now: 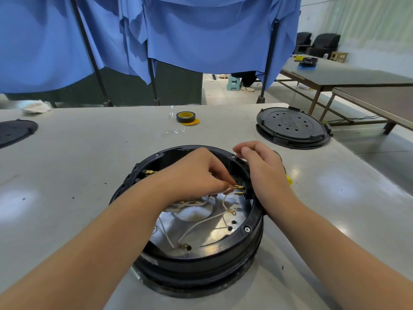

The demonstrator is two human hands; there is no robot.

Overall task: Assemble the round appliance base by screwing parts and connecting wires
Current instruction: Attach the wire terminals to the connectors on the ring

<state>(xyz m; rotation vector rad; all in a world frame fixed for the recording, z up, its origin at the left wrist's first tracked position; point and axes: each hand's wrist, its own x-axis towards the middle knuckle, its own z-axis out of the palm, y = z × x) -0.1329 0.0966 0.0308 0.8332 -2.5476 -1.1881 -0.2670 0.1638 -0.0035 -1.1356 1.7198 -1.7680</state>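
Left hand pinches a thin, floppy white wire behind its stiff brass terminal, inside the round black plastic appliance base; right hand, fingers curled, steadies the rim.

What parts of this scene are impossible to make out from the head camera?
- Head view: the left hand covers its own fingertips, so the grip on the white wire is hidden.
- The right hand hides the base's outer wall and most of a yellow object behind it.
- Whether the brass terminals are fully seated is too small to tell.
- The black disc is cut off by the left edge.
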